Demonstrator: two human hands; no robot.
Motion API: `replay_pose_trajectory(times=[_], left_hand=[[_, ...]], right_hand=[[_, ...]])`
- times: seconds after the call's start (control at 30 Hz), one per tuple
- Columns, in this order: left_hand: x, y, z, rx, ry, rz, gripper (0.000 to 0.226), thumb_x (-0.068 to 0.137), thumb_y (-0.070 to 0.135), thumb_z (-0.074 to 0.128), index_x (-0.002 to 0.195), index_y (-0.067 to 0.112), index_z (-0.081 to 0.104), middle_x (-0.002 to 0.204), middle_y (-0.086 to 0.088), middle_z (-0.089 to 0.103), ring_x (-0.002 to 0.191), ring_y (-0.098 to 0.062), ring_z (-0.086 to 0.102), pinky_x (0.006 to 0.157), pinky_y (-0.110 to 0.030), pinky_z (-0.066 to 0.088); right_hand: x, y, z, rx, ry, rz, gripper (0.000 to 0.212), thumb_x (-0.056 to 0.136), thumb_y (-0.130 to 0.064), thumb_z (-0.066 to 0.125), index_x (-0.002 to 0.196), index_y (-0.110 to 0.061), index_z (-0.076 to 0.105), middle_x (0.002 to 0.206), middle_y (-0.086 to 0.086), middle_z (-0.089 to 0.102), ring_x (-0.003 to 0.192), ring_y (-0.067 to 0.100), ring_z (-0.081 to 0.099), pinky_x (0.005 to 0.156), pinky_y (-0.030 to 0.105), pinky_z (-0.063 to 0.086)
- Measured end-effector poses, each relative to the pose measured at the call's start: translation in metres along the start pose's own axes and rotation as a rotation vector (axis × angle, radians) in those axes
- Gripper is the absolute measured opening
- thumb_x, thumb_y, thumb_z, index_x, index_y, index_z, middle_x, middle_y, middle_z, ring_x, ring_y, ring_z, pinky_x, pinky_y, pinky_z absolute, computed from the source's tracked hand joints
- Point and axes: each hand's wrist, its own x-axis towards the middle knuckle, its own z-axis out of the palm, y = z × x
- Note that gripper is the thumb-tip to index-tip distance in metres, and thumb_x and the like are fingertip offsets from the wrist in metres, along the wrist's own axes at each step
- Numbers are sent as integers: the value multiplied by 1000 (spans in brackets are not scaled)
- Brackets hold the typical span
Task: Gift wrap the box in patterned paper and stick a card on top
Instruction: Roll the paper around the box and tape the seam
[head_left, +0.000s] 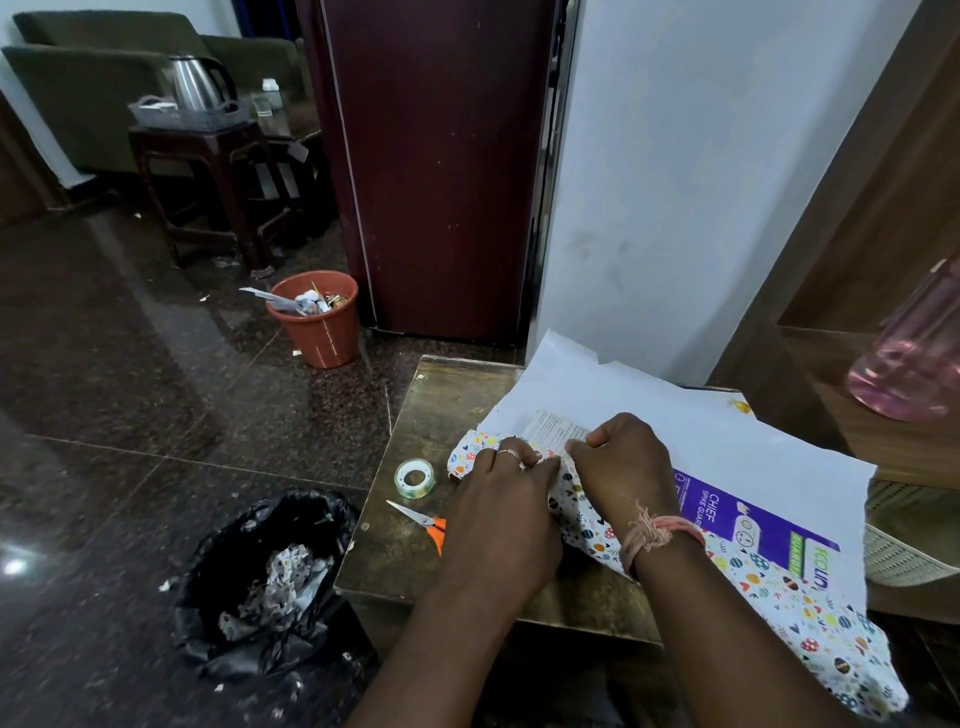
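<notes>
On the dark wooden table (447, 395), left hand (501, 486) and right hand (621, 465) both pinch the egg-patterned wrapping paper (769, 587) over the purple-printed cardboard box (748, 522); clear tape roll (414, 478) near the left edge.

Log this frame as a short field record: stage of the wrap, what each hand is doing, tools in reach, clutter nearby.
stage: patterned paper partly folded over the box; purple print still showing
left hand: pinches the paper edge on the box
right hand: pinches the same edge beside it
tools: tape roll and orange-handled scissors on the table, left of the hands
card: none visible
clutter: black bin bag with paper scraps; orange bucket
</notes>
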Motion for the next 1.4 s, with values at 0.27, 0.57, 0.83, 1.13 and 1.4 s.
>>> replay_pose_trajectory(times=[0.27,0.57,0.83,1.13,1.4], left_hand=[[11,-26,-13,-424,184,-211,61,79,-3,51,122,36,70,117,8,64,102,-13,62,79,-22,47],[13,-85,-15,-32,75,-575,55,84,33,73,135,20,56,132,-18,57,124,-43,47,104,-50,41],[8,-90,-10,-75,102,-486,49,74,19,67,123,21,67,107,-11,71,103,-35,65,85,-43,54],[10,-73,-23,-378,338,-445,48,80,7,78,125,19,69,108,3,73,95,-16,68,76,-25,44],[11,-37,-29,-1260,52,-305,59,67,12,92,122,21,72,119,-7,74,112,-22,70,93,-37,52]], right_hand=[[-29,21,-22,466,37,-174,9,92,-26,71,85,-26,65,77,-1,67,69,22,64,60,35,51],[-67,59,-41,724,206,-165,10,91,-19,74,86,-21,66,71,8,59,59,24,51,62,39,42],[-74,46,-33,673,95,-271,15,90,-16,74,80,-20,64,70,1,59,59,12,54,60,28,44],[-80,39,-27,590,-42,-349,14,90,-19,75,83,-24,64,71,-4,61,64,18,60,59,25,45],[-89,41,-30,538,-107,-400,8,94,-25,70,96,-29,64,79,-6,63,67,12,60,60,27,48]])
